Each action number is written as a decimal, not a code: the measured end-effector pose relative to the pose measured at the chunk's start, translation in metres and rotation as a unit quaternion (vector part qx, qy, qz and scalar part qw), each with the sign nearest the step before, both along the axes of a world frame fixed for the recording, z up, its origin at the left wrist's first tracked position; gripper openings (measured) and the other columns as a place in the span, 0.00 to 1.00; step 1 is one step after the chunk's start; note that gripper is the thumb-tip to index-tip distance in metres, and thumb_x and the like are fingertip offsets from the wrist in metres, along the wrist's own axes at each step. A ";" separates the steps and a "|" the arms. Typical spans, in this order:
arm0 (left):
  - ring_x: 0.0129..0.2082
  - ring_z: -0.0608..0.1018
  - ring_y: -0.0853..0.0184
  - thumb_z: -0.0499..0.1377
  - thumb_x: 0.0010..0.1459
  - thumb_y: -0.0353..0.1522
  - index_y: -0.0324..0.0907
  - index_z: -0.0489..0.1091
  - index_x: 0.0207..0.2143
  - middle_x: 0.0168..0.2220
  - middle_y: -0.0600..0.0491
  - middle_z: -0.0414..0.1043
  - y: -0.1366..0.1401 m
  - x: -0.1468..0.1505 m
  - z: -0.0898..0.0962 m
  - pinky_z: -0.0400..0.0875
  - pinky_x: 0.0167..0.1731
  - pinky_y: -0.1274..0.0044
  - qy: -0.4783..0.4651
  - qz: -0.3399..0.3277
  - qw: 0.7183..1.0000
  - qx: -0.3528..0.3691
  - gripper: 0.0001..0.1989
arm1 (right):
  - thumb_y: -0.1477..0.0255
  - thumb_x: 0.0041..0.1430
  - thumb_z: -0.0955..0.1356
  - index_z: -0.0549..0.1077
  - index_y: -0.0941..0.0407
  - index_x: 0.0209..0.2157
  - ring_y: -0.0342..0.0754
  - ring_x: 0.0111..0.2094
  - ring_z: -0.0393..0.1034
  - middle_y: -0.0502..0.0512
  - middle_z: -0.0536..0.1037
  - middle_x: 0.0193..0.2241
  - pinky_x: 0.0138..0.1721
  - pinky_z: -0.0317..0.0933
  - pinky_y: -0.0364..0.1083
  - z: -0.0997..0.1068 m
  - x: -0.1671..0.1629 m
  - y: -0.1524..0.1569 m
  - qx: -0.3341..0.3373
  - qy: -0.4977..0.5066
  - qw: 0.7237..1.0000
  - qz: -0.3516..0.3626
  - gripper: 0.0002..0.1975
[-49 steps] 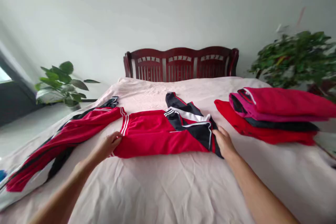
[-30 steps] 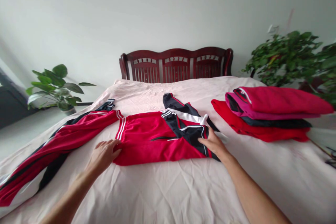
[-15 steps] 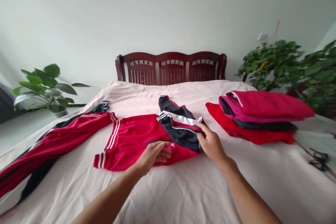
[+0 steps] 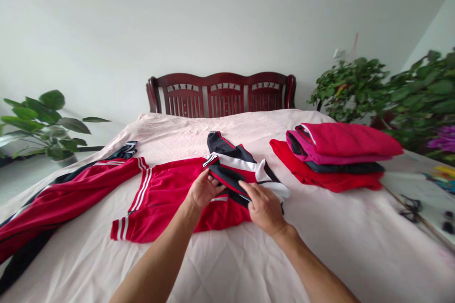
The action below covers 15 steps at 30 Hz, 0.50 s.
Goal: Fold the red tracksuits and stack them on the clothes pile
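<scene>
A red track jacket (image 4: pixel 170 184) with white-striped edging lies spread on the bed. Its dark sleeve (image 4: pixel 231 176), with red piping and a white-striped cuff, is raised off the red cloth between my hands. My left hand (image 4: pixel 204 190) has its fingers curled under the sleeve close to the cuff. Farther up the same sleeve, my right hand (image 4: pixel 266 206) grips the fabric with thumb and fingers, its index finger lying along the top. A second dark part (image 4: pixel 229 147) stretches out beyond, beside white and red panels. Some fingertips are hidden under the cloth.
Red and dark track pants (image 4: pixel 78 194) lie along the left. A stack of folded red, pink and dark clothes (image 4: pixel 341 156) sits on the right. The pale bedsheet (image 4: pixel 227 270) is wrinkled. A wooden headboard (image 4: pixel 222 94) and leafy plants (image 4: pixel 351 87) stand behind.
My left hand has moved from the red cloth up to the sleeve near its cuff. My right hand has shifted left and lower, and the sleeve is now lifted and turned.
</scene>
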<state>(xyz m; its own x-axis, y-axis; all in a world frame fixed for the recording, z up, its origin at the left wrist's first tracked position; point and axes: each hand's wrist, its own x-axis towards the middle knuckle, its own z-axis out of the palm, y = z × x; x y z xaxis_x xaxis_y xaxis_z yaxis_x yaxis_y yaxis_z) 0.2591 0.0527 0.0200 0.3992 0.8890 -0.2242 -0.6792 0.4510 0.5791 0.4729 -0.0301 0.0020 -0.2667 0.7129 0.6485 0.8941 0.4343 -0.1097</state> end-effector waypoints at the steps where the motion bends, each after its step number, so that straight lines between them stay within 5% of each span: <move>1: 0.33 0.83 0.67 0.51 0.68 0.34 0.44 0.75 0.35 0.28 0.57 0.81 -0.001 -0.008 0.004 0.75 0.49 0.65 -0.023 0.026 0.999 0.020 0.14 | 0.86 0.49 0.61 0.68 0.52 0.60 0.53 0.46 0.73 0.57 0.79 0.45 0.48 0.65 0.51 -0.001 0.008 0.001 0.003 0.000 0.999 -0.042 0.36; 7: 0.40 0.83 0.64 0.55 0.63 0.32 0.46 0.77 0.36 0.33 0.56 0.83 -0.011 -0.049 0.017 0.71 0.55 0.60 -0.088 0.136 0.981 0.104 0.09 | 0.80 0.52 0.64 0.70 0.55 0.55 0.58 0.49 0.69 0.62 0.76 0.48 0.49 0.63 0.53 -0.012 0.050 0.008 0.025 0.053 0.974 -0.219 0.28; 11: 0.35 0.84 0.63 0.56 0.62 0.36 0.43 0.76 0.32 0.31 0.52 0.83 -0.014 -0.060 0.013 0.78 0.44 0.66 -0.011 0.140 0.989 0.039 0.10 | 0.77 0.59 0.60 0.71 0.56 0.54 0.54 0.53 0.69 0.61 0.77 0.48 0.56 0.62 0.51 -0.021 0.058 0.011 0.042 0.100 0.980 -0.168 0.22; 15: 0.32 0.83 0.62 0.57 0.61 0.34 0.39 0.75 0.35 0.30 0.49 0.82 -0.013 -0.062 0.011 0.80 0.37 0.69 0.063 0.132 0.988 0.044 0.10 | 0.78 0.61 0.58 0.71 0.56 0.55 0.53 0.48 0.74 0.59 0.80 0.48 0.50 0.65 0.50 -0.026 0.064 0.013 -0.027 0.102 0.978 -0.179 0.23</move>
<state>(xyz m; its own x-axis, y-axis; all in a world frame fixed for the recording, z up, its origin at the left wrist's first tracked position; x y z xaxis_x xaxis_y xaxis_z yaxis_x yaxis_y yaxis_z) 0.1967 0.0393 0.0313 0.1244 0.9767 -0.1746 -0.6866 0.2118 0.6955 0.5365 -0.0171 -0.0240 0.1370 0.7718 0.6209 0.9450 0.0861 -0.3156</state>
